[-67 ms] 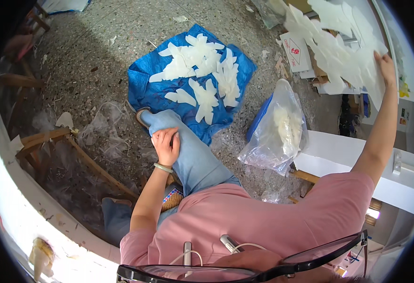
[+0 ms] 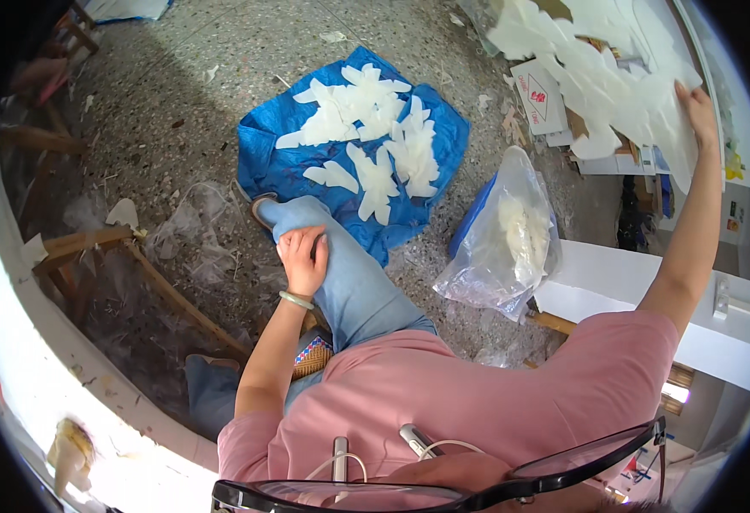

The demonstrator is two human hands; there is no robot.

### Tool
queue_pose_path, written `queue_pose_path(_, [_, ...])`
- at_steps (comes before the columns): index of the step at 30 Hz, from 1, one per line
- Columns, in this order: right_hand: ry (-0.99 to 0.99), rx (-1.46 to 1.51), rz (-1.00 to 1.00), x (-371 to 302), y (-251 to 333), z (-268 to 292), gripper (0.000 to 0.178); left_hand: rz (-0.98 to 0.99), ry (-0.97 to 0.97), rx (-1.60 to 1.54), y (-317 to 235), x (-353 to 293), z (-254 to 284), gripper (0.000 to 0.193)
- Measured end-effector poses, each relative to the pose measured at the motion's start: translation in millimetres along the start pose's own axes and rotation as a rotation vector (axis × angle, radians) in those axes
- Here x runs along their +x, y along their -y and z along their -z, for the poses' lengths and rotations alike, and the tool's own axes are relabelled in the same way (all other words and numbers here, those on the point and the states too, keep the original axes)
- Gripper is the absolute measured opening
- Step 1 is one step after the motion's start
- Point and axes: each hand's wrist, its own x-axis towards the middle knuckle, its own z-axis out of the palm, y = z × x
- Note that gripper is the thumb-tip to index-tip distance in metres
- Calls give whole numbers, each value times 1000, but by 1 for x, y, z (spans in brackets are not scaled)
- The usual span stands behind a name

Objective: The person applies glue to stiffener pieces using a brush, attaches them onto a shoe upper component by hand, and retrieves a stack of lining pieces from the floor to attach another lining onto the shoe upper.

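At the upper right, my right hand point(image 2: 696, 111) is raised at the end of my stretched arm, its fingers closed on the edge of a large, thin white sheet point(image 2: 640, 94) with ragged, lobed edges. The sheet spreads left from the hand, and its far part runs out of the picture. My left hand point(image 2: 303, 256) rests on my bent knee, fingers laid over the blue trousers, holding nothing. Beyond the knee, several white lobed pieces point(image 2: 375, 175), a bit like flat gloves or leaves, lie on a crumpled blue plastic sheet point(image 2: 264, 141) on the floor.
Right of the blue sheet stands a clear plastic bag point(image 2: 512, 239) with pale material inside. A white bench or ledge point(image 2: 597, 269) is beside my right arm. Wooden stool legs point(image 2: 178, 291) and loose plastic film point(image 2: 195, 227) are at left. A white printed carton point(image 2: 537, 96) lies behind the raised sheet.
The raised white sheet has swung slightly and its lower lobes hang differently. My right hand has moved only a little. My left hand stays on the knee.
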Motion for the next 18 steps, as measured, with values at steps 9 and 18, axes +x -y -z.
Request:
queue_pose_path(9, [-3, 374, 397, -53, 224, 50, 41, 506, 214, -429, -10, 9, 71, 48])
queue_pose_path(18, [259, 668, 866, -52, 317, 197, 27, 298, -787, -153, -38, 18, 251, 104])
